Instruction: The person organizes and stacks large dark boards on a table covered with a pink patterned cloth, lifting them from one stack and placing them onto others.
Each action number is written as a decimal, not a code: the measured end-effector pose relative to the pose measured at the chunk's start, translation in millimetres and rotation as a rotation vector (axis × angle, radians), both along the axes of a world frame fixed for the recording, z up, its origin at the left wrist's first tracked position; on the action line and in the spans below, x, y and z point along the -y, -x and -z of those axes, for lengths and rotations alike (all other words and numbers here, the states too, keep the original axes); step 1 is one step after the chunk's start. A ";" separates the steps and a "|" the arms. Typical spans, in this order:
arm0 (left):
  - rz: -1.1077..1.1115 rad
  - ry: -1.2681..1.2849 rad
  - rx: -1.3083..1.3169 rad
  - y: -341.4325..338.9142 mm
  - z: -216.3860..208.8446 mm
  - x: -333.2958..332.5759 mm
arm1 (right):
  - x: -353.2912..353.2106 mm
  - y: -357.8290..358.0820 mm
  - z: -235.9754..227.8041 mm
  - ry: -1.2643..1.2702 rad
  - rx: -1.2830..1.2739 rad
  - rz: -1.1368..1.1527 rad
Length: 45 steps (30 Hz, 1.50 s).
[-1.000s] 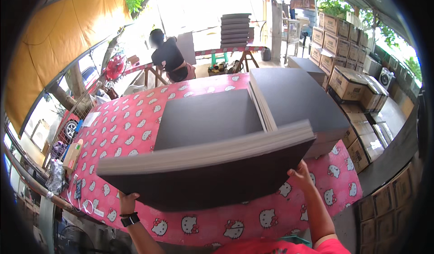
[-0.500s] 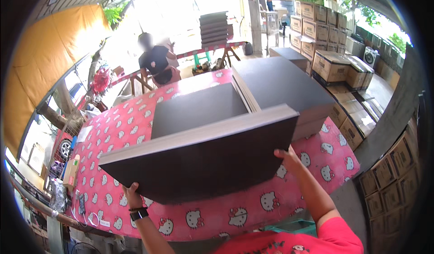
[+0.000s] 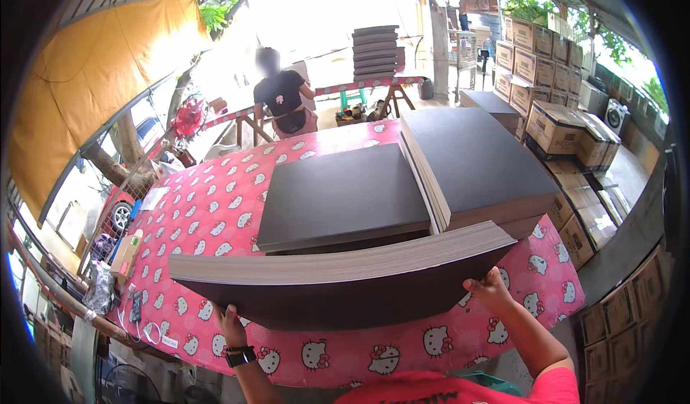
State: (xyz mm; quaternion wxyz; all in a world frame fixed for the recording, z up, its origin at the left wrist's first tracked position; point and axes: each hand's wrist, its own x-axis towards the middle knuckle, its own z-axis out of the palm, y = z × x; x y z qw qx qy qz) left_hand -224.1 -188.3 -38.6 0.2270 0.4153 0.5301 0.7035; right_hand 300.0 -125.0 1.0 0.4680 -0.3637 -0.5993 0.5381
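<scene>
Tilted flatter than a moment ago, the thick stack of dark brown boards [image 3: 338, 282] sits between my left hand [image 3: 228, 323] at seven o'clock and right hand [image 3: 490, 289] at four o'clock, both gripping its near edge. It hangs above the pink patterned counter [image 3: 215, 210], not yet laid on the two dark piles [image 3: 402, 188] at twelve o'clock.

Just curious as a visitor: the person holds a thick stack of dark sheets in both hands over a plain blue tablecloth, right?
Not quite. The head view shows both hands, left hand and right hand, holding the stack of dark sheets, but the tablecloth is pink with a cartoon cat print, not plain blue.
</scene>
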 end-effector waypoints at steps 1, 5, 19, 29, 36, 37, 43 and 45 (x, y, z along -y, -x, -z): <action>-0.038 0.008 -0.096 21.2 10.5 6.8 | -2.5 5.9 -0.1 -0.002 -0.073 -0.022; -0.139 -0.031 -0.174 49.5 15.0 5.8 | 0.4 10.9 -0.6 0.016 -0.131 0.001; -0.026 0.131 -1.248 -164.4 -203.5 -48.7 | 18.7 32.5 -60.0 -0.437 -0.348 0.305; -0.019 0.211 -1.250 -167.4 -202.2 -48.8 | 49.7 34.1 -69.8 -0.499 -0.186 0.326; -0.036 0.205 -1.256 -164.7 -200.9 -48.3 | 46.6 36.5 -65.3 -0.577 -0.073 0.345; -0.032 0.200 -1.255 -164.7 -200.5 -48.6 | 46.3 35.9 -64.2 -0.580 -0.071 0.349; -0.029 0.190 -1.255 -164.2 -199.7 -48.1 | 48.0 36.5 -62.2 -0.592 -0.020 0.386; -0.033 0.197 -1.255 -164.9 -200.2 -47.9 | 48.6 36.4 -62.0 -0.584 -0.024 0.392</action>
